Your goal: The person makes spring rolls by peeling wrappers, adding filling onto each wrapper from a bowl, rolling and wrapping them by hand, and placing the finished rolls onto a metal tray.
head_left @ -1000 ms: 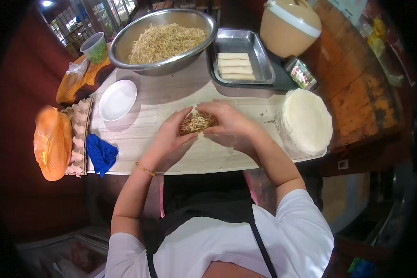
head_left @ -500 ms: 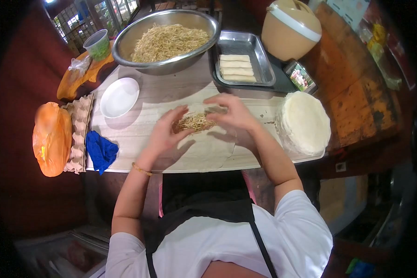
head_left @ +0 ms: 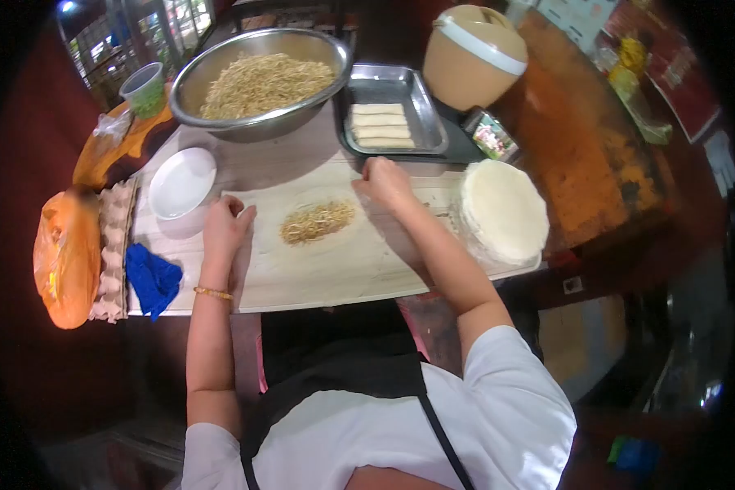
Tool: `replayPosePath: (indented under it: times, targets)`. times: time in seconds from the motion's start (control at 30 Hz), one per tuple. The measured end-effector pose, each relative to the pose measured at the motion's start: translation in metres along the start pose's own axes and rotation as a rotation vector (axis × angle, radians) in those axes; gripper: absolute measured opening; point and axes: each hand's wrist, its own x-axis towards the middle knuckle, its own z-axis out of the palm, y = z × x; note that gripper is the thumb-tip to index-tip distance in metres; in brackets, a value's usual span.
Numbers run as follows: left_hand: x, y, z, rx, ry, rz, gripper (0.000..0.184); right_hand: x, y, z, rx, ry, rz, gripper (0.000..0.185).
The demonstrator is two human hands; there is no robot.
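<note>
A small mound of bean sprout filling lies on a thin pale round wrapper spread on the table. Left of the wrapper, beside the white oval dish, is my left hand; its fingers are bent, and the thumb stands apart from them. My right hand is at the far right edge of the wrapper, its fingers pinched together there. Whether it lifts the edge is hard to see. A tall stack of round wrappers stands to the right.
A big steel bowl of bean sprouts is at the back. Several rolled wraps lie in a metal tray. Nearby are a phone, a lidded tan container, a blue cloth, an egg carton and an orange bag.
Both hands have moved apart and away from the filling, the left toward the dish, the right to the wrapper's far right edge. The filling now lies uncovered in a longer strip. The view has shifted slightly.
</note>
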Motion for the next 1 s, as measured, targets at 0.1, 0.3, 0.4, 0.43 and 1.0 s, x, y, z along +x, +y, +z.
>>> replayPosePath:
  times: [0.1,0.3,0.4,0.43,1.0]
  targets:
    - [0.009,-0.004,0.008,0.078,-0.053,-0.003,0.029,0.005,0.004,0.011,0.043,0.014,0.009,0.025]
    - [0.012,0.003,0.014,0.125,-0.041,0.040,0.024,0.003,-0.002,0.013,0.120,0.049,-0.116,0.024]
    - [0.007,0.006,0.019,-0.068,0.032,0.044,0.027,0.000,-0.006,0.005,0.342,0.015,-0.110,0.026]
    - [0.008,0.005,0.021,-0.261,0.026,0.004,0.032,-0.003,-0.008,0.001,0.538,-0.080,-0.054,0.028]
    - [-0.031,0.041,-0.029,-0.705,-0.529,-0.381,0.031,-0.038,0.007,-0.022,1.094,-0.605,0.142,0.017]
